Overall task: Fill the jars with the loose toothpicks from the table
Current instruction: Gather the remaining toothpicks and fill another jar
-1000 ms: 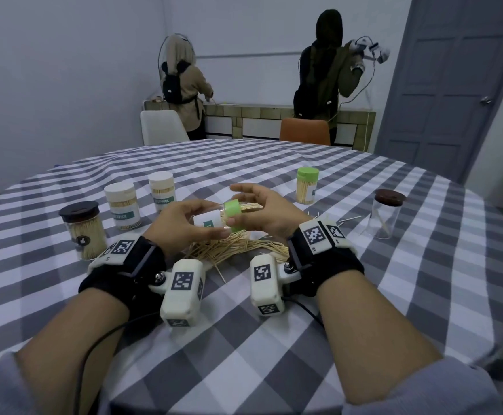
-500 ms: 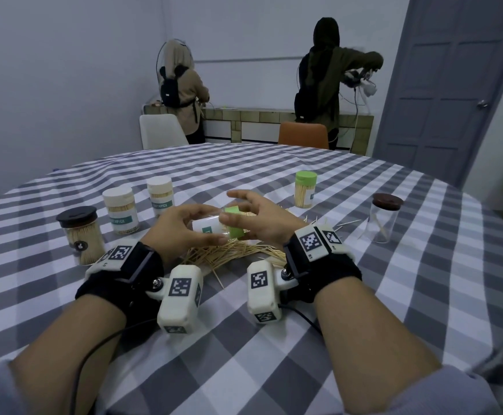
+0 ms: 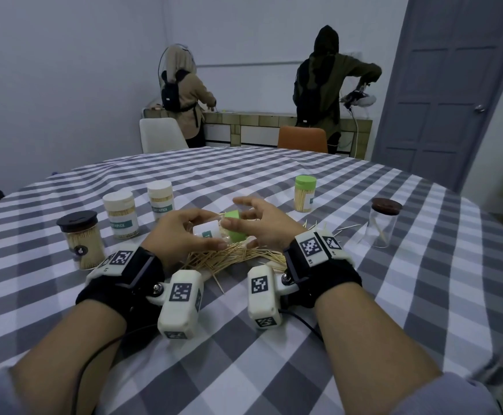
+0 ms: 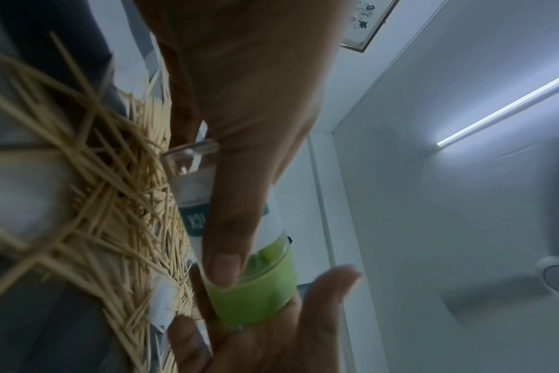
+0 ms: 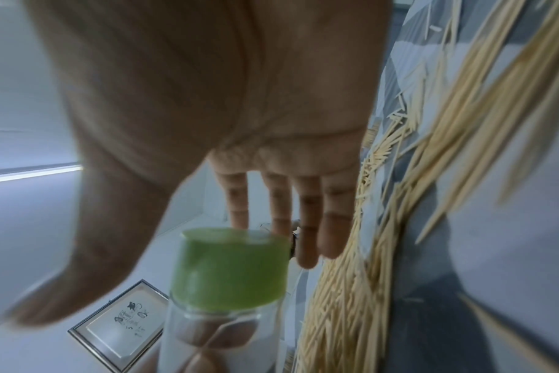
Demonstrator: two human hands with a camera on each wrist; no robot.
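Six jars in all, on or just above the tabletop (image 3: pixel 244 369). Of most concern: small clear jar (image 3: pixel 209 233) with green cap (image 3: pixel 232 226), held sideways just above the heap of loose toothpicks (image 3: pixel 229 259), near centre. Gripped around the labelled body by left hand (image 3: pixel 181 232), thumb and fingers curled about it, thumb tip reaching the cap's edge in the left wrist view. Met at the cap end by right hand (image 3: pixel 269 226), spread wide, fingers mostly straight, lying behind and under the cap with no closed pinch; touching it, as far as can be told. Cap seated on the jar; seemingly empty inside, with only fingers showing through the wall.

Likely step: getting the cap off ahead of filling. Light, rigid and smooth-walled, so apt to slip or spin in a loose hold; best clamped on the paper label with the left and taken by the cap's side wall with the right. Toothpicks: very light, stiff, pointed, tangled crosswise; better gathered as an aligned bundle pinched mid-length than picked singly.

Elsewhere: dark-lidded jar (image 3: pixel 81 241) packed full at near left, two white-capped jars (image 3: pixel 121 214) (image 3: pixel 160 202) beyond it, another green-capped jar (image 3: pixel 305 197) far right of the hands, and an almost empty brown-lidded jar (image 3: pixel 384 223) at right, stray toothpicks beside it.
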